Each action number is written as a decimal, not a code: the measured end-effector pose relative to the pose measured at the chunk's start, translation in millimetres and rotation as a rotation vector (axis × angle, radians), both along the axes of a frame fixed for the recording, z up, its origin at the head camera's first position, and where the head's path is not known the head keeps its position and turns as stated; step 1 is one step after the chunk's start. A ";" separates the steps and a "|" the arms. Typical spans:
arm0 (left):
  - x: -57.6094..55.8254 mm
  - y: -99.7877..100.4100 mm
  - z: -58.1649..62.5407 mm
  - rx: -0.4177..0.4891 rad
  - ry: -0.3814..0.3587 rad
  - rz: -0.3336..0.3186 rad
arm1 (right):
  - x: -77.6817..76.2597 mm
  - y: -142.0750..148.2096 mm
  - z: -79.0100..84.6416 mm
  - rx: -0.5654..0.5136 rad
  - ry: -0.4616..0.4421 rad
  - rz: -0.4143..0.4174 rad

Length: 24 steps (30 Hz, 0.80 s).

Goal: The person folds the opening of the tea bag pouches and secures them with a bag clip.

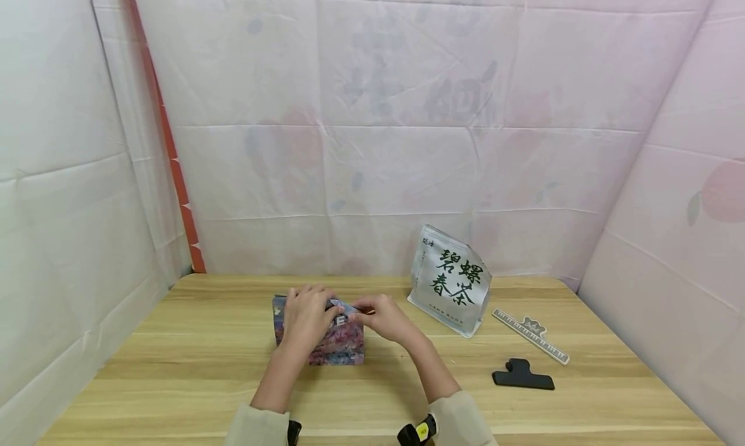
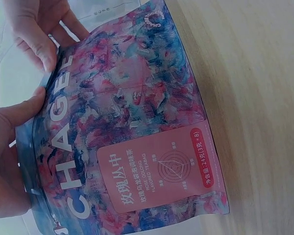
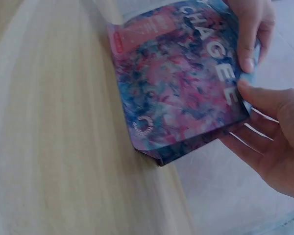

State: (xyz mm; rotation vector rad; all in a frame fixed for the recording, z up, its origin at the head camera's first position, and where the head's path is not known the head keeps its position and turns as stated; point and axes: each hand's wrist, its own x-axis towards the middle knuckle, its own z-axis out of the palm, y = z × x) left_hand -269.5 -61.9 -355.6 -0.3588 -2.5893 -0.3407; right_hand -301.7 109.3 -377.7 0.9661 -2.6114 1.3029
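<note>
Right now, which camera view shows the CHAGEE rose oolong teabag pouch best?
The left wrist view: the CHAGEE rose oolong teabag pouch looms large, its pink label readable. The right wrist view shows its front slantwise and part of one side; the head view shows it small, partly covered by the left hand.

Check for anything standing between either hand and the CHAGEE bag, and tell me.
Nothing visible does. The left hand and right hand both hold the CHAGEE bag near its top edge. The silver bag, white clip and black clip are off to the right.
</note>
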 end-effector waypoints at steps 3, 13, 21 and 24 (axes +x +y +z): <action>0.2 0.4 0.5 0.003 -0.010 -0.006 | -0.2 4.2 1.4 -0.033 -0.080 0.064; 0.4 -0.4 0.4 -0.001 -0.016 -0.005 | -1.2 -0.2 -2.1 -0.024 -0.040 0.022; 0.1 -6.6 0.9 0.036 -0.044 -0.075 | 0.3 -6.5 -3.8 0.011 0.046 -0.097; -0.1 -9.5 1.9 0.055 -0.069 -0.106 | 0.4 -6.3 -4.4 0.002 0.052 -0.104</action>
